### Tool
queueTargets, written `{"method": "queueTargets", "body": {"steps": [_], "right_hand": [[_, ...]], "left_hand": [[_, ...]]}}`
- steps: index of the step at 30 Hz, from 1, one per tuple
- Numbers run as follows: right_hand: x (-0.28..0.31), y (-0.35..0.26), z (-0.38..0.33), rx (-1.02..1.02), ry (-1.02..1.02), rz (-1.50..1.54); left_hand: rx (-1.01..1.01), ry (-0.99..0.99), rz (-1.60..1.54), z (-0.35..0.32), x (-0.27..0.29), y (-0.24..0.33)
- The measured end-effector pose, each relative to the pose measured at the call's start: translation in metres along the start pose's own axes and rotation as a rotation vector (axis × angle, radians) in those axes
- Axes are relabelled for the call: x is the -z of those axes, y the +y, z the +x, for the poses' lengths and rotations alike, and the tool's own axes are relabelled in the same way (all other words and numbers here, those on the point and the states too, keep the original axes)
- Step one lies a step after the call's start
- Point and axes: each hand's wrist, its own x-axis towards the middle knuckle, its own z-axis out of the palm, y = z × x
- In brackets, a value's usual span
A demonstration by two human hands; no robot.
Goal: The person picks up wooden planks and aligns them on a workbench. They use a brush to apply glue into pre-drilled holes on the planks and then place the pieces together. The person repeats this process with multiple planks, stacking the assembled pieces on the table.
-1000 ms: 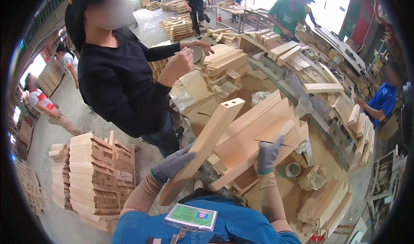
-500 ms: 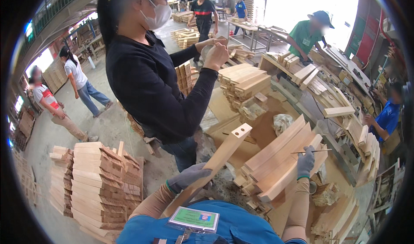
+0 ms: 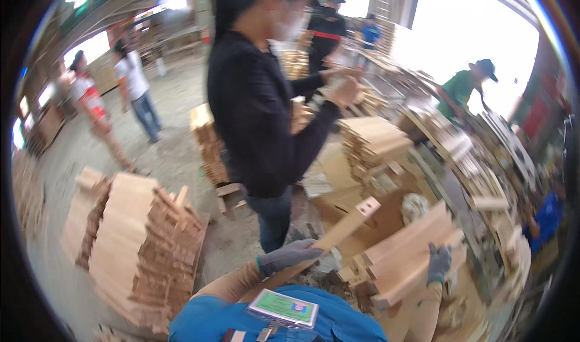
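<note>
My left hand (image 3: 289,257), in a grey glove, is closed around a long pale wooden bar (image 3: 338,232). The bar slants up and away to the right, with two round holes in its far end. Its near end passes down beside my chest. To the right, my gloved right hand (image 3: 439,263) is over the near right part of a stack of smooth wooden boards (image 3: 402,251). Its fingers look curled, but motion blur hides what is in them. The bar's holed end stands apart from the stack, to its upper left.
A person in black (image 3: 260,112) stands close ahead, both hands raised. A tall wood stack (image 3: 124,221) is on the left floor; another board pile (image 3: 374,139) lies beyond the bar. A crumpled clear bag (image 3: 415,208) sits beside the boards. Workbenches and other people are farther off.
The view has swung left, so the surroundings appear farther right and blurred. The thin stick seen in my right hand before cannot be made out now. My left hand still holds the bar.
</note>
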Motion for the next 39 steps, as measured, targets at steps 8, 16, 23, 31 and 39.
{"method": "queueTargets", "body": {"steps": [8,16,23,31,39], "right_hand": [[-0.003,0.01,0.002,0.042,-0.022,-0.134],[0.005,0.008,0.025,0.262,0.091,0.082],[0.039,-0.069,0.038,0.075,0.034,1.079],[0.067,-0.191,0.06,0.182,-0.116,1.307],[0.055,-0.234,0.106,0.16,-0.135,1.431]], "left_hand": [[-0.019,-0.027,-0.001,-0.023,-0.013,0.027],[-0.055,0.037,0.109,-0.028,-0.012,0.035],[-0.031,0.035,0.112,-0.016,-0.007,0.042],[0.031,0.079,0.082,-0.005,0.009,0.032],[0.094,0.037,-0.16,0.006,0.018,0.024]]}}
